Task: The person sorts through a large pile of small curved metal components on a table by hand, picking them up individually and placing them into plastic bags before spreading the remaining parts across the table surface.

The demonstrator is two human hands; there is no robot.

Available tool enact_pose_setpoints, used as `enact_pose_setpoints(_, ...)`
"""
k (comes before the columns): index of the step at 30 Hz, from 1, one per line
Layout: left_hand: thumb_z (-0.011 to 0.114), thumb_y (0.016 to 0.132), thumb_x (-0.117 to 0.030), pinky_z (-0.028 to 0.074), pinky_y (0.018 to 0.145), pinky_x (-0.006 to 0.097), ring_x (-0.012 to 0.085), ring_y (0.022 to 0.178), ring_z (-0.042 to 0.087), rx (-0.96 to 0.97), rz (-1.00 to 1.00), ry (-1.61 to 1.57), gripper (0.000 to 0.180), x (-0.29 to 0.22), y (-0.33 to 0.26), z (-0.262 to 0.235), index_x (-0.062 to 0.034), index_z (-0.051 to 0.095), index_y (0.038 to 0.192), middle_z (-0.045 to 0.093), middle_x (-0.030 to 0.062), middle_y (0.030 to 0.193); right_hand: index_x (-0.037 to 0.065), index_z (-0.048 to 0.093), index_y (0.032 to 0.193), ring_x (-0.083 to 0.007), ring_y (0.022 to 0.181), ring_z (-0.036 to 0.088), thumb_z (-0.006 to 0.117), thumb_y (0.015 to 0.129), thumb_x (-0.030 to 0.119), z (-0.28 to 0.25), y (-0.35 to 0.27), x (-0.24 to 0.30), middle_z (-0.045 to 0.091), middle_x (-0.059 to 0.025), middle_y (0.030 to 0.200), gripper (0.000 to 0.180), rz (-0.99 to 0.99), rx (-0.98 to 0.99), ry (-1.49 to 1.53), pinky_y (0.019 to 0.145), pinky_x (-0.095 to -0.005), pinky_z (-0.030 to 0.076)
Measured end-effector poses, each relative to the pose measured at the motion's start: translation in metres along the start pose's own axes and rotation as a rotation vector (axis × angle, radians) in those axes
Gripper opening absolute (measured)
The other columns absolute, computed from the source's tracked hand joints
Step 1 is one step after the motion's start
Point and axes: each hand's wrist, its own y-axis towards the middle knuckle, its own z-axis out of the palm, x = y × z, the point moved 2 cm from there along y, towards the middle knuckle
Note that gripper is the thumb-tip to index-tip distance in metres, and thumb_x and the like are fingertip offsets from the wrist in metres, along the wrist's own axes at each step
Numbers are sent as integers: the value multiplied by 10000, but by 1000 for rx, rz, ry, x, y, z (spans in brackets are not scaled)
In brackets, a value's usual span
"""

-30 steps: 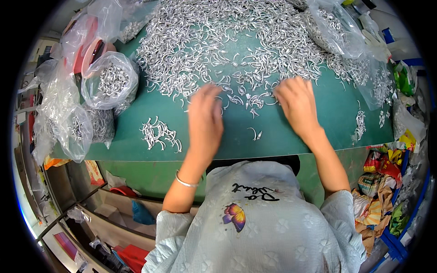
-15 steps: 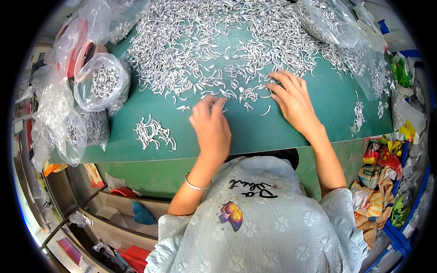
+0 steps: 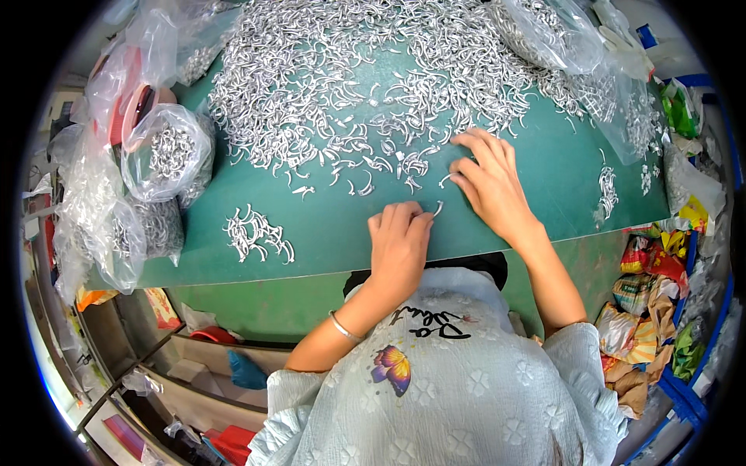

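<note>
a worker's hands pick through loose silver pieces (image 3: 458,46) spread thickly over the far half of a green desk (image 3: 334,241). the left hand (image 3: 400,237) is low near the desk's front edge, its fingers curled close together, one curved piece (image 3: 438,209) at their tips, though whether it is pinched or only touched is hard to tell. the right hand (image 3: 491,186) reaches in at the heap's near fringe, fingers loosely bent and partly apart; another piece (image 3: 445,180) shows at the thumb, its grip unclear. the work looks far from over: only a small pile (image 3: 256,234) lies apart at left and a narrow one (image 3: 606,190) at right, while the heap dwarfs both. an open bag (image 3: 144,180) at left already holds pieces, though whether these are finished cannot be told
</note>
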Motion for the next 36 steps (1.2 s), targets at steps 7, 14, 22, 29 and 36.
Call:
enact_pose_setpoints(7, 680, 825, -24, 333, 781, 394, 263, 927, 519, -99, -151, 106, 163, 23, -8, -20, -59, 630, 976, 555, 74, 997, 46, 610, 901, -292, 1154, 497, 702, 783, 76, -10, -9, 9, 559, -86, 1163, 152, -11, 104, 154, 947, -436, 377)
enact_pose_setpoints(14, 671, 829, -20, 336, 793, 393, 264, 962, 513, -105, -183, 135, 184, 24, 2, -19, -58, 627, 1003, 553, 76, 1031, 49, 635, 906, -273, 992, 517, 707, 791, 96, 14, 27, -13, 575, -72, 1086, 143, 28, -128, -89, 875, -412, 383)
enact_pose_setpoints(22, 707, 806, -49, 353, 830, 399, 255, 983, 529, -98, -74, 142, 283, 16, 46, -10, -74, 626, 1076, 562, 71, 1062, 34, 626, 846, -263, 1088, 516, 725, 776, 103, -2, -4, -8, 567, -67, 1056, 140, 54, 31, 24, 948, -420, 364)
enact_pose_setpoints(29, 739, 767, -113, 352, 767, 410, 270, 914, 527, -3, -29, 265, 154, 25, 81, 11, -67, 648, 883, 565, 77, 960, 42, 624, 850, -259, 1039, 519, 718, 777, 82, -25, -15, -21, 571, -62, 1046, 126, 101, -79, 16, 882, -406, 380)
enact_pose_setpoints(36, 715, 809, -95, 360, 755, 390, 259, 909, 536, 84, 18, 264, 97, 28, 87, 4, -62, 647, 870, 575, 72, 923, 80, 630, 844, -257, 986, 512, 737, 758, 92, -26, -44, 0, 562, -46, 1031, 138, 30, 72, 95, 840, -380, 384)
